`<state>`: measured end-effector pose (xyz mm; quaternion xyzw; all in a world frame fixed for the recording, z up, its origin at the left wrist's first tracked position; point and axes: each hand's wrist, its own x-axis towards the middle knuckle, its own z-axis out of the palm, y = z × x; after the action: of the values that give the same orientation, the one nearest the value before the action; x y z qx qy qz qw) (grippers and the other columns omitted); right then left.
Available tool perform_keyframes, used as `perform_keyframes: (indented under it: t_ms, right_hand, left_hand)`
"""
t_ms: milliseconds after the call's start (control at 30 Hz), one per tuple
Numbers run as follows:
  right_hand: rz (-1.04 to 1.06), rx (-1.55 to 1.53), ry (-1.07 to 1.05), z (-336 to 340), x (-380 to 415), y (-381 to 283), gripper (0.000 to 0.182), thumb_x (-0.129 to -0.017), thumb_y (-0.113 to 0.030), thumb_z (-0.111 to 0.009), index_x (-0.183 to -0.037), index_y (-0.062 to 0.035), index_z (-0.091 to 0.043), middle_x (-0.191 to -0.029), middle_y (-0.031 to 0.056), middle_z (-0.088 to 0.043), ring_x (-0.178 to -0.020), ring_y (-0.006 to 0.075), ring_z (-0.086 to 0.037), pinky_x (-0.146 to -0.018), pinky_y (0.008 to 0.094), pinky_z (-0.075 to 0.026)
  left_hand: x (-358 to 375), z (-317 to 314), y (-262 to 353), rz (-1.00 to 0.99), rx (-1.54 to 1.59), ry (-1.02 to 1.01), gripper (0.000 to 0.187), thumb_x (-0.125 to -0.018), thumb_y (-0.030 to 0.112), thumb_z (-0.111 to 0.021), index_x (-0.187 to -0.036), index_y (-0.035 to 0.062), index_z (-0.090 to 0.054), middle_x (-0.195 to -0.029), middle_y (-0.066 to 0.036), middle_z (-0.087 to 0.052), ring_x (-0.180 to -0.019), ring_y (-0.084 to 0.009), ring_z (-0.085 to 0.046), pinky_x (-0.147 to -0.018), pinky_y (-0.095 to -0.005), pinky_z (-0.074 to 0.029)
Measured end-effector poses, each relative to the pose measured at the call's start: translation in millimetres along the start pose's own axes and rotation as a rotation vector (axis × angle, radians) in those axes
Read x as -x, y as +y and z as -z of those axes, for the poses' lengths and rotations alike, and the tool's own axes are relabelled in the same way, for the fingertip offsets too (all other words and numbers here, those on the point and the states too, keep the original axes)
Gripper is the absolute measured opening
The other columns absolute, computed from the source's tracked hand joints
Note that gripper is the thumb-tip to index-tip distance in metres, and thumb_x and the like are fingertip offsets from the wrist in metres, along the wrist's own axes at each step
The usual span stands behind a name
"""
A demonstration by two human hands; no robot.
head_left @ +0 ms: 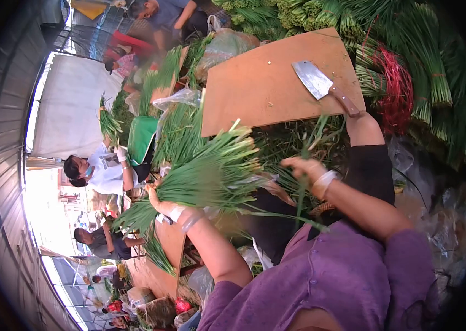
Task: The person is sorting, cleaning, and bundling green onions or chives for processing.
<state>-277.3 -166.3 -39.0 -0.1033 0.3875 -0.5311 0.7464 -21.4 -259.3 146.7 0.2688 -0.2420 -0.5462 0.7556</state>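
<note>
My left hand is closed around a thick bunch of garlic chives. The pale cut ends fan out toward the board, and the green tips hang past my wrist at the left. My right hand is closed on a few loose chive leaves, apart from the bunch; some of its fingers are hard to make out. A cleaver with a wooden handle lies on the wooden board beyond my hands.
Tied chive bundles are piled at the upper right beside red ties. Loose leaves lie below the board. Plastic bags are at the right. A person in white holds chives at the left; other people sit farther off.
</note>
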Motion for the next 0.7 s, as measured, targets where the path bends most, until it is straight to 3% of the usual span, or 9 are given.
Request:
perform_keyframes:
  t_ms: [133, 233, 300, 400, 467, 533, 567, 633, 700]
  right_hand:
    - [-0.212, -0.027, -0.298, -84, 6, 12, 0.029, -0.079, -0.037, -0.065, -0.098, -0.0154, -0.060, -0.061, -0.0034, -0.047, -0.045, 0.0062, -0.034, -0.041, 0.0215, -0.025]
    - [-0.232, -0.112, -0.290, -70, 4, 10, 0.027, -0.081, -0.033, -0.063, -0.096, -0.0114, -0.058, -0.061, -0.0023, -0.047, -0.044, 0.0060, -0.033, -0.041, 0.0210, -0.026]
    - [-0.277, -0.174, 0.016, -26, 1, -6, 0.011, -0.084, -0.023, -0.053, -0.081, -0.0125, -0.054, -0.055, -0.0052, -0.038, -0.042, 0.0043, -0.027, -0.036, 0.0195, -0.018]
    - [-0.172, -0.375, 0.156, 66, -26, 16, 0.028, -0.086, -0.029, -0.048, -0.059, -0.0195, -0.047, -0.057, -0.0051, -0.040, -0.040, 0.0075, -0.033, -0.033, 0.0215, -0.020]
    - [0.012, -0.421, -0.110, 114, -56, 36, 0.020, -0.086, -0.032, -0.051, -0.072, -0.0192, -0.057, -0.069, -0.0005, -0.053, -0.051, 0.0097, -0.047, -0.042, 0.0238, -0.033]
    - [-0.015, -0.216, 0.186, 49, -32, 6, 0.022, -0.085, -0.036, -0.055, -0.092, -0.0165, -0.061, -0.088, 0.0025, -0.060, -0.071, 0.0107, -0.055, -0.060, 0.0309, -0.044]
    - [0.005, -0.103, 0.067, 12, -3, -12, 0.033, -0.085, -0.038, -0.057, -0.108, -0.0144, -0.058, -0.103, 0.0013, -0.061, -0.084, 0.0127, -0.057, -0.074, 0.0327, -0.045]
    - [0.015, -0.202, -0.264, -27, -4, 5, 0.036, -0.085, -0.038, -0.057, -0.113, -0.0155, -0.057, -0.102, 0.0004, -0.061, -0.087, 0.0149, -0.058, -0.068, 0.0314, -0.047]
    - [-0.080, -0.280, -0.191, -49, 19, -16, 0.015, -0.086, -0.023, -0.058, -0.096, -0.0132, -0.058, -0.079, -0.0021, -0.058, -0.061, 0.0083, -0.054, -0.054, 0.0227, -0.047]
  left_hand:
    - [13, -17, -54, -0.195, -0.178, 0.045, 0.018, -0.078, 0.018, -0.061, -0.094, 0.0121, -0.057, -0.079, -0.005, -0.057, -0.073, -0.0176, -0.054, -0.073, -0.0356, -0.046]
    - [11, -11, -47, -0.181, -0.194, 0.051, 0.020, -0.078, 0.017, -0.059, -0.097, 0.0111, -0.055, -0.079, -0.002, -0.057, -0.074, -0.0182, -0.053, -0.071, -0.0349, -0.047]
    - [-11, 16, -18, -0.011, -0.063, 0.083, 0.018, -0.077, 0.025, -0.059, -0.089, 0.0114, -0.060, -0.079, -0.002, -0.058, -0.077, -0.0193, -0.055, -0.076, -0.0415, -0.047]
    - [-19, 33, 9, 0.001, -0.052, 0.032, 0.013, -0.076, 0.027, -0.063, -0.079, 0.0157, -0.059, -0.085, -0.007, -0.063, -0.085, -0.0246, -0.059, -0.077, -0.0473, -0.049]
    - [-42, 72, 24, 0.115, -0.052, -0.069, 0.018, -0.078, 0.030, -0.060, -0.083, 0.0134, -0.060, -0.092, -0.009, -0.063, -0.089, -0.0274, -0.059, -0.082, -0.0486, -0.047]
    - [-47, 75, 21, 0.229, -0.048, -0.181, 0.024, -0.079, 0.033, -0.057, -0.087, 0.0111, -0.062, -0.099, -0.011, -0.063, -0.094, -0.0303, -0.058, -0.087, -0.0499, -0.044]
    - [-34, 61, 10, 0.254, -0.069, -0.194, 0.025, -0.080, 0.035, -0.057, -0.089, 0.0117, -0.063, -0.098, -0.010, -0.063, -0.093, -0.0296, -0.058, -0.086, -0.0493, -0.045]
    - [-28, 63, -15, 0.279, -0.042, -0.226, 0.026, -0.084, 0.038, -0.056, -0.092, 0.0137, -0.064, -0.096, -0.008, -0.063, -0.091, -0.0267, -0.058, -0.084, -0.0451, -0.047]
    - [-56, 106, -18, 0.357, 0.083, -0.280, 0.026, -0.083, 0.038, -0.057, -0.092, 0.0142, -0.064, -0.096, -0.007, -0.063, -0.090, -0.0257, -0.058, -0.083, -0.0430, -0.047]
